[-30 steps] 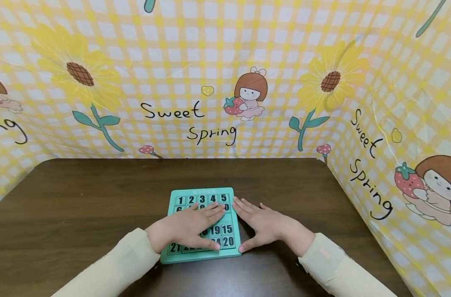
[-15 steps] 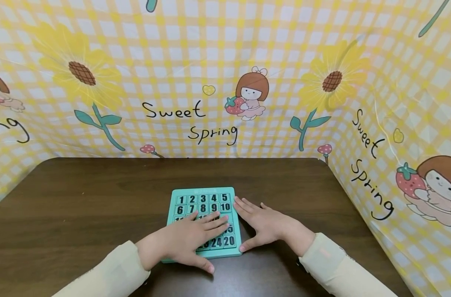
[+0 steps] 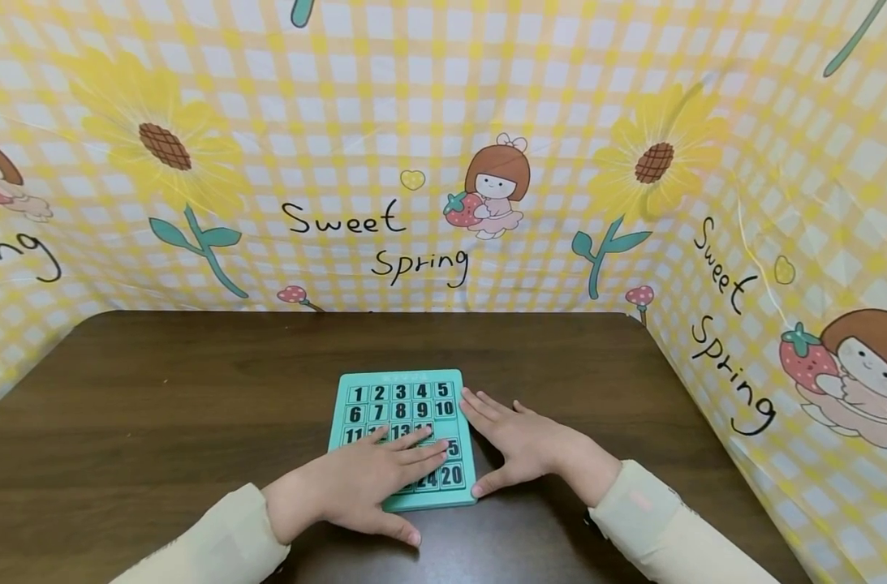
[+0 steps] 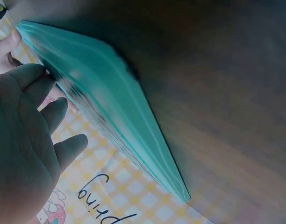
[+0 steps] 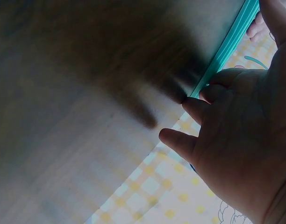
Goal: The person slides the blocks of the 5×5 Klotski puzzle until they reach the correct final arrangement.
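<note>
A teal sliding number puzzle (image 3: 406, 377) lies flat on the table, its upper rows reading 1 to 5 and 6 to 10. A gap shows below the 10 tile, at the right end of the third row. Over the lower left tiles my left hand (image 3: 363, 483) is spread palm down, fingertips at the 15 tile (image 3: 452, 448); it hides several tiles. My right hand (image 3: 519, 442) lies along the puzzle's right edge, fingertips and thumb against the frame. In the left wrist view the hand (image 4: 26, 135) has its fingers extended over the puzzle's face (image 4: 96, 65).
The puzzle rests on a dark brown wooden table (image 3: 195, 405). Behind and at the right hangs a yellow checked cloth (image 3: 341, 146) printed with flowers and lettering, reaching down to the table's edges.
My left hand has slid left and toward me, uncovering the second row and part of the third. The gap beneath the 10 now shows. My right hand has stayed by the puzzle's edge.
</note>
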